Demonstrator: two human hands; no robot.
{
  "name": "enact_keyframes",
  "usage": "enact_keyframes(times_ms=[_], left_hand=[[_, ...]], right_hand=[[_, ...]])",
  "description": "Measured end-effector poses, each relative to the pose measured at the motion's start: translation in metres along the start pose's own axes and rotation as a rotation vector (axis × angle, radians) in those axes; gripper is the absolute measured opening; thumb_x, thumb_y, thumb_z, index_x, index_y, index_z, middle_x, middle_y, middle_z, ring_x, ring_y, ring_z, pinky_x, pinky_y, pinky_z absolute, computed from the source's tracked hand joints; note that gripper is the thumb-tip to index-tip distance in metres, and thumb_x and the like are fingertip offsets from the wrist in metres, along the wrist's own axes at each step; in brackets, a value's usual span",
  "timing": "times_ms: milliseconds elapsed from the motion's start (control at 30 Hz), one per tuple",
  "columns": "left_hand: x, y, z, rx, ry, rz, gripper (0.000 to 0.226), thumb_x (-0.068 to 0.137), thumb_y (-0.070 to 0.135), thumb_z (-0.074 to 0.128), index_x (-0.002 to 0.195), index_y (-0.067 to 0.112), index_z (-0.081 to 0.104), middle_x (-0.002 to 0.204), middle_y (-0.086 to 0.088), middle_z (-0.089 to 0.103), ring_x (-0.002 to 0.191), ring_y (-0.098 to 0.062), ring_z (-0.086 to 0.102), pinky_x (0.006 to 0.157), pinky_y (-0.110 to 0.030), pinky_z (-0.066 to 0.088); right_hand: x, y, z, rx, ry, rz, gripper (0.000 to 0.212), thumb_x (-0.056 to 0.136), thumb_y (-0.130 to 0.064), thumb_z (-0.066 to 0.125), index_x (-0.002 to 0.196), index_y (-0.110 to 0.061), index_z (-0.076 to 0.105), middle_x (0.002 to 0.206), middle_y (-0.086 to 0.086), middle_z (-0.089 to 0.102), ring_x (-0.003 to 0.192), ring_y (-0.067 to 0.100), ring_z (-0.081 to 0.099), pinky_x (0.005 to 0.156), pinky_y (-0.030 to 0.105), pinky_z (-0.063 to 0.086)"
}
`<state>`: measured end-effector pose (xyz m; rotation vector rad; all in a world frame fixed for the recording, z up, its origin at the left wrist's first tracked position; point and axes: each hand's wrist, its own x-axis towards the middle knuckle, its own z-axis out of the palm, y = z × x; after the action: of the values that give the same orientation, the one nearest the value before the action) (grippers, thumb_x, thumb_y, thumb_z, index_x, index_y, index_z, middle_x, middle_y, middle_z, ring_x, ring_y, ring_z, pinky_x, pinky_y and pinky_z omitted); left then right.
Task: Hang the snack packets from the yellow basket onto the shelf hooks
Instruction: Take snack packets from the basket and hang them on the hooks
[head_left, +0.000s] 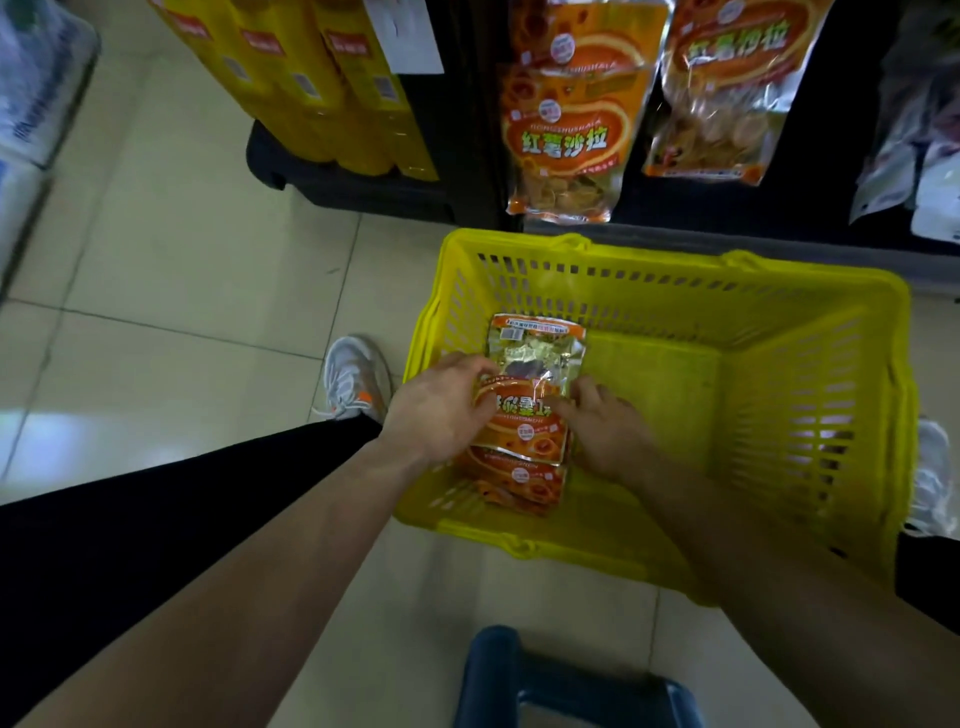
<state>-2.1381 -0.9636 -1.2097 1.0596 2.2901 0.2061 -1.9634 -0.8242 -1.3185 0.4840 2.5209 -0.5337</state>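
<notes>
A glossy, crinkled snack packet (530, 384), printed orange with a clear window, is gripped at its left edge by the curled fingers of the left hand (441, 408) and at its right edge by the right hand (605, 431). A stack of flat packets (519, 483) is seen beneath both hands, inside the slotted yellow plastic basket (779, 280) set on the pale tiled floor (182, 260). Beyond the hands, matching hung packets (566, 135) are seen against the dark shelf (821, 171). A white shoe (356, 376) is placed left of the left hand.

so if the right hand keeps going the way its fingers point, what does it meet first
The top snack packet: fingertips of the right hand touch its orange face. Past that, probably the left hand on the opposite edge.
</notes>
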Motion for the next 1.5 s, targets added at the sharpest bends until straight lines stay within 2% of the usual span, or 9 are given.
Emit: enact_keyframes(times_ms=[200, 400, 633, 767, 867, 1067, 1233, 1333, 1500], left_hand=[[-0.002, 0.000, 0.001, -0.016, 0.015, -0.009, 0.038, 0.094, 0.043, 0.058, 0.131, 0.034, 0.055, 0.134, 0.005, 0.058, 0.111, -0.018, 0.064, 0.090, -0.039, 0.053], [-0.003, -0.002, 0.004, -0.047, 0.040, -0.003, 0.037, 0.094, 0.041, 0.060, 0.130, 0.033, 0.056, 0.131, 0.005, 0.058, 0.108, -0.017, 0.065, 0.090, -0.039, 0.054], [0.001, -0.007, 0.001, -0.195, 0.068, 0.002, 0.032, 0.093, 0.032, 0.063, 0.124, 0.030, 0.060, 0.125, 0.005, 0.061, 0.091, -0.009, 0.067, 0.086, -0.035, 0.054], [0.000, -0.006, -0.004, -0.331, 0.121, -0.047, 0.035, 0.091, 0.031, 0.067, 0.125, 0.032, 0.060, 0.125, 0.011, 0.062, 0.087, 0.003, 0.064, 0.079, -0.032, 0.057], [0.000, 0.000, -0.006, -0.399, 0.092, -0.088, 0.051, 0.087, 0.033, 0.073, 0.135, 0.029, 0.054, 0.127, 0.011, 0.060, 0.093, -0.007, 0.065, 0.075, -0.029, 0.054], [0.000, 0.041, -0.026, -0.592, 0.061, -0.076, 0.092, 0.077, 0.036, 0.085, 0.152, 0.023, 0.033, 0.132, 0.012, 0.053, 0.111, -0.013, 0.057, 0.086, -0.031, 0.050], [-0.009, 0.097, -0.069, -0.855, 0.089, 0.047, 0.022, 0.086, 0.018, 0.078, 0.105, 0.023, 0.068, 0.106, 0.005, 0.074, 0.102, -0.012, 0.070, 0.092, -0.032, 0.054], [-0.022, 0.131, -0.104, -0.986, 0.119, 0.090, 0.012, 0.091, 0.012, 0.071, 0.101, 0.008, 0.068, 0.103, -0.015, 0.076, 0.100, -0.028, 0.072, 0.090, -0.038, 0.058], [-0.045, 0.172, -0.157, -1.000, 0.131, 0.206, 0.010, 0.095, 0.020, 0.068, 0.087, 0.015, 0.064, 0.091, -0.008, 0.078, 0.085, -0.020, 0.076, 0.065, -0.032, 0.061]], right_hand=[[0.006, 0.004, 0.004, -0.133, 0.004, -0.058, 0.089, 0.081, -0.039, 0.075, 0.153, -0.026, 0.025, 0.150, 0.018, 0.029, 0.138, 0.037, 0.034, 0.106, 0.054, 0.041], [0.012, 0.004, 0.000, -0.157, 0.048, -0.073, 0.086, 0.080, -0.046, 0.075, 0.150, -0.026, 0.030, 0.149, 0.015, 0.032, 0.135, 0.034, 0.039, 0.106, 0.051, 0.043], [0.013, 0.011, -0.033, 0.091, 0.238, -0.098, 0.034, 0.092, -0.036, 0.064, 0.125, -0.031, 0.066, 0.141, 0.002, 0.046, 0.130, 0.028, 0.041, 0.101, 0.042, 0.042], [0.009, 0.031, -0.067, 0.431, 0.302, 0.033, 0.023, 0.098, -0.032, 0.058, 0.114, -0.019, 0.070, 0.110, 0.002, 0.066, 0.100, 0.023, 0.062, 0.078, 0.030, 0.049], [-0.006, 0.049, -0.098, 0.654, 0.246, 0.153, 0.020, 0.097, -0.042, 0.059, 0.092, -0.024, 0.068, 0.085, -0.007, 0.069, 0.075, 0.010, 0.064, 0.059, 0.021, 0.044], [-0.057, 0.072, -0.161, 0.921, 0.193, 0.040, 0.025, 0.094, -0.037, 0.066, 0.097, -0.014, 0.074, 0.097, -0.002, 0.077, 0.093, 0.013, 0.073, 0.089, 0.040, 0.058], [-0.112, 0.067, -0.219, 1.140, 0.272, 0.004, 0.021, 0.092, -0.036, 0.067, 0.095, -0.016, 0.074, 0.094, 0.002, 0.078, 0.082, 0.015, 0.073, 0.067, 0.030, 0.057], [-0.142, 0.059, -0.249, 1.257, 0.441, 0.035, 0.011, 0.098, -0.023, 0.062, 0.098, -0.017, 0.071, 0.094, 0.002, 0.078, 0.084, 0.020, 0.073, 0.071, 0.036, 0.058], [-0.191, 0.038, -0.271, 1.287, 0.693, -0.089, 0.022, 0.093, -0.021, 0.069, 0.111, -0.034, 0.066, 0.103, -0.018, 0.076, 0.094, 0.004, 0.073, 0.072, 0.016, 0.056]])
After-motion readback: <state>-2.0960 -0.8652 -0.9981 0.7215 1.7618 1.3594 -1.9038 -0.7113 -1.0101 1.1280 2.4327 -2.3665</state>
